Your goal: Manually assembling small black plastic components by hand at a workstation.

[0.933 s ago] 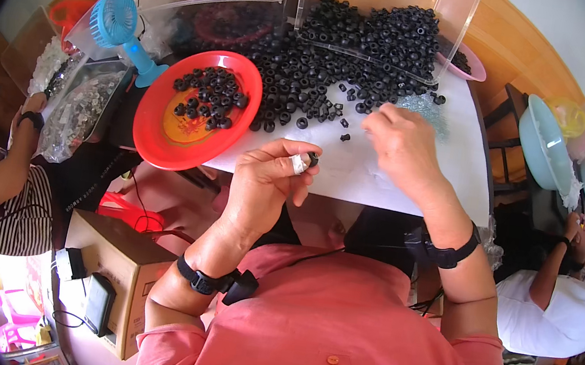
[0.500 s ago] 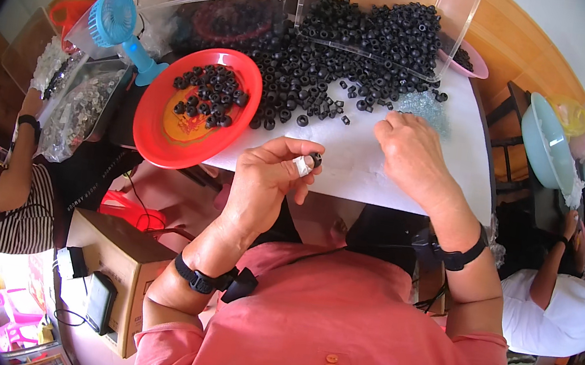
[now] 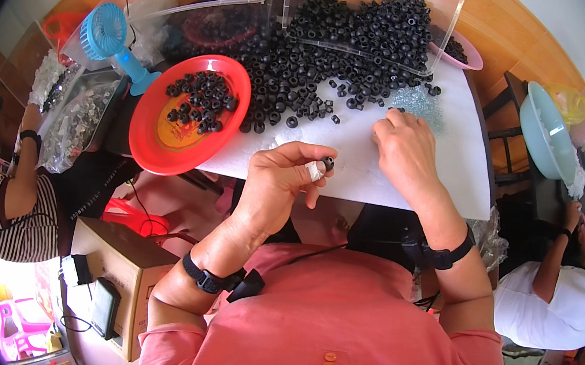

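My left hand (image 3: 274,184) is closed, holding a small round black part (image 3: 327,163) with a hole in it between thumb and fingers. A white wrapping (image 3: 314,171) shows at the fingertips just below that part. Over the white table sheet, my right hand (image 3: 407,153) has its fingers bent and pressed together at the near edge of a pile of tiny clear beads (image 3: 422,105). Whatever its fingertips pinch is hidden. A big heap of similar black parts (image 3: 354,50) spreads behind both hands. More black parts lie in a red plate (image 3: 150,155) left of my left hand.
Clear plastic bins (image 3: 446,25) stand at the back. A blue fan (image 3: 108,36) and a tray of bagged pieces (image 3: 83,114) are at left. People sit on both sides. A cardboard box (image 3: 120,256) stands at lower left, a pale blue basin (image 3: 546,135) at right.
My left hand has shifted slightly right in the picture with the black part still held. My right hand stays by the clear beads. The whole view has tilted a little.
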### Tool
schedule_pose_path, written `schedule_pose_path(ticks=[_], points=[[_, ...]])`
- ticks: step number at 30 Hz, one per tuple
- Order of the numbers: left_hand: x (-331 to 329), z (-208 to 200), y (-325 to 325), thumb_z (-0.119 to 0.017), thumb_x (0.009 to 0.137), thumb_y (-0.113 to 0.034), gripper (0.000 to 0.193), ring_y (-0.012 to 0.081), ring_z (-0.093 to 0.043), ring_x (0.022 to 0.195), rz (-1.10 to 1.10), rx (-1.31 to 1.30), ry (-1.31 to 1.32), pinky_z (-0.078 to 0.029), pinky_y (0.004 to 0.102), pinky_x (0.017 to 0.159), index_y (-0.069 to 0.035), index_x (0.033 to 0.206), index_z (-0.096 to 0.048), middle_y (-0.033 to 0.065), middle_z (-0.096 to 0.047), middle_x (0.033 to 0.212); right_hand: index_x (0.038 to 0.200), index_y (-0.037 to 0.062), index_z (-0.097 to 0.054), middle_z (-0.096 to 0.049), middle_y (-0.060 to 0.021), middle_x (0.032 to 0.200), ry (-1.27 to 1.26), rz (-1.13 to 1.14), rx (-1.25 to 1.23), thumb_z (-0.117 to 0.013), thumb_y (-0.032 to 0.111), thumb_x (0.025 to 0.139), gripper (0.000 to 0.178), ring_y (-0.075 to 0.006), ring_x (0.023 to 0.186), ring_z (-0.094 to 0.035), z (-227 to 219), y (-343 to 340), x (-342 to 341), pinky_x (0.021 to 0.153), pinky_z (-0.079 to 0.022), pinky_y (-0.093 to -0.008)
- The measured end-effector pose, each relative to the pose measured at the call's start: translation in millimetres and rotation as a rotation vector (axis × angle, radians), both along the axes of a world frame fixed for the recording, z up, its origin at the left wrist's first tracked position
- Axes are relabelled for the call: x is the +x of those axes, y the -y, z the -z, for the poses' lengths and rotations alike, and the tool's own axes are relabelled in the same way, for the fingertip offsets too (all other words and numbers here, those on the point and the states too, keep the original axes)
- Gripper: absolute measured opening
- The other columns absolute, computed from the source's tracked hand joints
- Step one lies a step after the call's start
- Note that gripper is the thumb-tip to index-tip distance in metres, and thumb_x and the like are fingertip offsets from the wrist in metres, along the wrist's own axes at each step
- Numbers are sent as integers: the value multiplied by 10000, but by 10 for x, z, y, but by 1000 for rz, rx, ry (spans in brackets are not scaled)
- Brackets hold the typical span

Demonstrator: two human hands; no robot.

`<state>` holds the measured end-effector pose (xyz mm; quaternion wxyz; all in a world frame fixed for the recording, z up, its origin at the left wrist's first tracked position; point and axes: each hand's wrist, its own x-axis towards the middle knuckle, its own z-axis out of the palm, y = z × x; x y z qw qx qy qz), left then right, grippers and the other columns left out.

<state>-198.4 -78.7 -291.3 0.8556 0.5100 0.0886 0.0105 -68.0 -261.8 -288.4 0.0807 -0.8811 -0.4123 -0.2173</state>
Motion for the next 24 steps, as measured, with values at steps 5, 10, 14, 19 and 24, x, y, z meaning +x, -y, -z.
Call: schedule_pose_path(ticks=[5, 10, 14, 19, 24], points=[[86, -8, 70, -590, 919, -21, 209, 163, -610, 731, 23, -11, 13, -473, 262, 530, 79, 1095, -644, 141, -662, 911, 729, 53, -636, -603, -79, 838, 27, -57, 124, -651, 41, 733, 20, -264, 832, -594, 62, 52, 12, 720, -426, -387], [160, -30, 195, -583, 917, -11, 212, 176, -618, 737, 53, -38, 24, -485, 270, 523, 81, 1100, -638, 156, -664, 923, 738, 59, -632, -603, -76, 847, 51, 5, 117, -661, 53, 749, 32, -264, 832, -591, 94, 14, -9, 716, -418, -392], [181, 10, 188, -587, 919, -17, 212, 180, -623, 739, 24, -48, 23, -484, 269, 515, 85, 1098, -637, 161, -665, 917, 780, 54, -623, -618, -82, 847, 18, -56, 196, -685, 55, 747, 70, -272, 813, -607, 73, 63, -30, 699, -429, -406], [161, 25, 194, -602, 916, -19, 201, 180, -626, 709, -11, -46, 15, -483, 264, 507, 92, 1082, -627, 164, -666, 899, 857, -8, -596, -574, -70, 831, -498, -217, 601, -650, -17, 814, 70, -190, 750, -567, -62, 43, -208, 675, -442, -294], [164, 34, 235, -614, 911, -21, 184, 182, -628, 687, -22, -27, -1, -480, 263, 492, 89, 1058, -624, 168, -673, 879, 868, -10, -587, -547, -45, 803, -705, -296, 722, -625, -13, 876, 39, -141, 735, -530, -209, -21, -341, 662, -428, -269]])
